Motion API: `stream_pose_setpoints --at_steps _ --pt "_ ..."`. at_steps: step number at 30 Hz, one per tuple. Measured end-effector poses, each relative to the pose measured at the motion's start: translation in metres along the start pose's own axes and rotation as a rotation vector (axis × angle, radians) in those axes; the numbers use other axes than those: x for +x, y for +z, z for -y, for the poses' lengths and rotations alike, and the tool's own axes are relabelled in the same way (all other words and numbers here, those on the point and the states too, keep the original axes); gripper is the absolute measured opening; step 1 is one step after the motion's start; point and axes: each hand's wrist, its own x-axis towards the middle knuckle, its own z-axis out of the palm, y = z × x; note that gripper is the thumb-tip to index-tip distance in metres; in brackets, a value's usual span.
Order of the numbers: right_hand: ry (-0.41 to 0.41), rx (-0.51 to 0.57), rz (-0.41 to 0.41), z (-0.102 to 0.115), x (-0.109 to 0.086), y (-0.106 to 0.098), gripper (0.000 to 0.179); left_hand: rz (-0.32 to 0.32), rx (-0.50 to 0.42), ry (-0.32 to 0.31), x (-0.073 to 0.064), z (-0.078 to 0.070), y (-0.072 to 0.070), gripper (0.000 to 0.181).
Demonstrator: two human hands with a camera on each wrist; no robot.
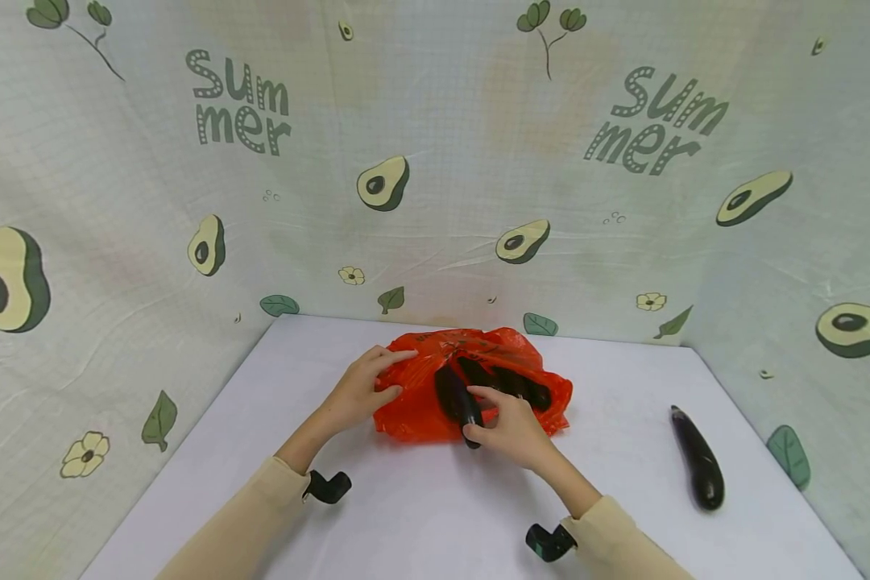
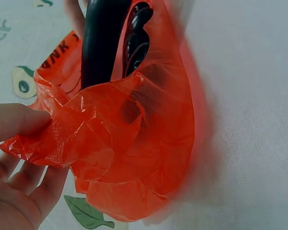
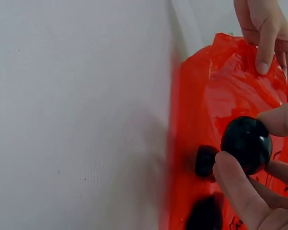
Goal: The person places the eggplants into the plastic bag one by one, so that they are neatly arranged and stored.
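A red plastic bag [image 1: 415, 412] lies on the table with its mouth open and several dark eggplants [image 1: 524, 387] inside. My left hand [image 1: 358, 391] grips the bag's left side, thumb on one side of the plastic [image 2: 93, 132] and fingers on the other. With my right hand [image 1: 511, 427] I hold one eggplant [image 1: 451, 392] near its rounded end, thumb and fingers around it. That eggplant slants across the bag's opening; in the left wrist view its far end is hidden behind the red plastic. The right wrist view shows its glossy round end [image 3: 247, 143] between my fingers.
Another eggplant [image 1: 698, 463] lies by itself on the white table [image 1: 435, 515], toward the right edge. A cloth printed with avocados and leaves [image 1: 435, 121] hangs behind the table and along both sides.
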Motion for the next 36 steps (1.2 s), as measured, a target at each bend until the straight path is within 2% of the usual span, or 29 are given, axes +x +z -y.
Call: stream_pose_setpoints --at_steps 11,19,36 --pt "-0.033 0.015 0.037 0.003 0.012 0.022 0.059 0.004 0.01 -0.011 -0.001 -0.002 -0.001 0.062" --pt "-0.032 0.017 0.054 0.001 0.015 0.03 0.058 0.009 0.015 -0.01 -0.001 -0.002 -0.001 0.062" --pt "0.028 -0.051 -0.05 -0.011 0.024 0.036 0.053 0.018 0.001 0.001 -0.001 -0.006 -0.001 0.061"
